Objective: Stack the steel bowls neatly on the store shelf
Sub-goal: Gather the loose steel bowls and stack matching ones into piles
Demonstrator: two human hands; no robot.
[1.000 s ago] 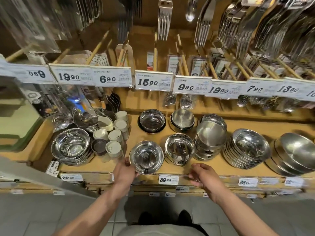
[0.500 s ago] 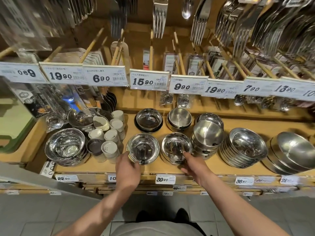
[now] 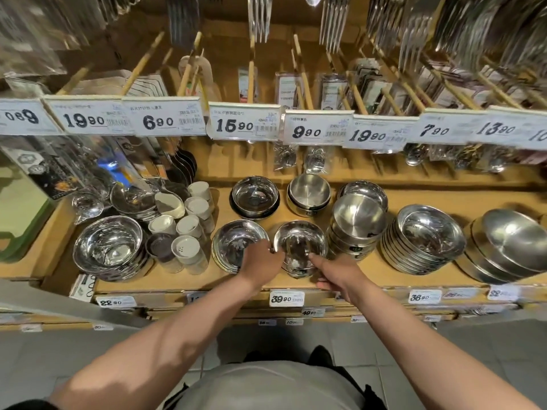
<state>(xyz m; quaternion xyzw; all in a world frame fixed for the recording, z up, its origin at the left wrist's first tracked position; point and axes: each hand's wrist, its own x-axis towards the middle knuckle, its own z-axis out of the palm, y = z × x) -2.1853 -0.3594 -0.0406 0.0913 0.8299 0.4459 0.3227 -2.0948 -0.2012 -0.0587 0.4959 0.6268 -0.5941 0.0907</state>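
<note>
on the wooden shelf (image 3: 393,279) stand eight groups of steel bowls. the front row, counted from the left, has five: a wide shiny stack (image 3: 109,247), a shallow bowl stack (image 3: 233,242), a deeper bowl stack (image 3: 299,247), a leaning stack of shallow bowls (image 3: 426,239) and a leaning stack of large matte bowls (image 3: 515,247). behind are three more: a bowl on a dark base (image 3: 255,196), a matte double-walled stack (image 3: 309,194) and a tall tilted stack (image 3: 356,223).

the left hand (image 3: 260,260) lies over the near rim of the shallow bowl stack, its fingers curled at the rim of the deeper bowl stack just beside; whether they clamp it i cannot tell. the right hand (image 3: 334,272) reaches to the near right rim of that same deeper stack, index finger stretched onto the rim, the others curled under, and the grip cannot be made out.

about seven white shaker jars (image 3: 189,250) crowd between the wide stack and the shallow one. eight full price tags (image 3: 242,125) hang on pegs overhead, forks (image 3: 260,16) above them, and smaller tags run along the shelf edge (image 3: 286,298).
</note>
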